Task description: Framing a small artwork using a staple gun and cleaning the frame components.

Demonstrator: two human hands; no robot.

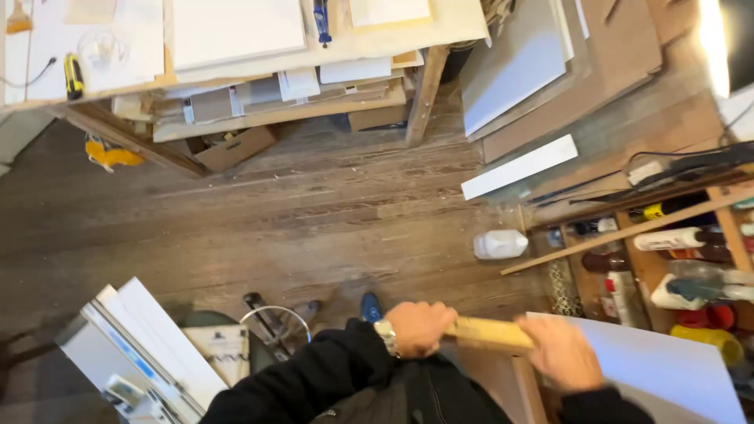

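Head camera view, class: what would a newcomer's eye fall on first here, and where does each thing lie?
At the bottom centre, the left hand and right hand grip a pale wooden block above a white board. A white plastic jug lies on the worn wooden floor, beside shelves of bottles at right. A cluttered workbench crosses the top.

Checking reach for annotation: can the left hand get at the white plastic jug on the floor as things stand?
Probably not without letting go and bending. The left hand grips one end of a yellowish wooden piece, and the right hand is at the other. The white jug lies on the floorboards well below, though nothing blocks the way.
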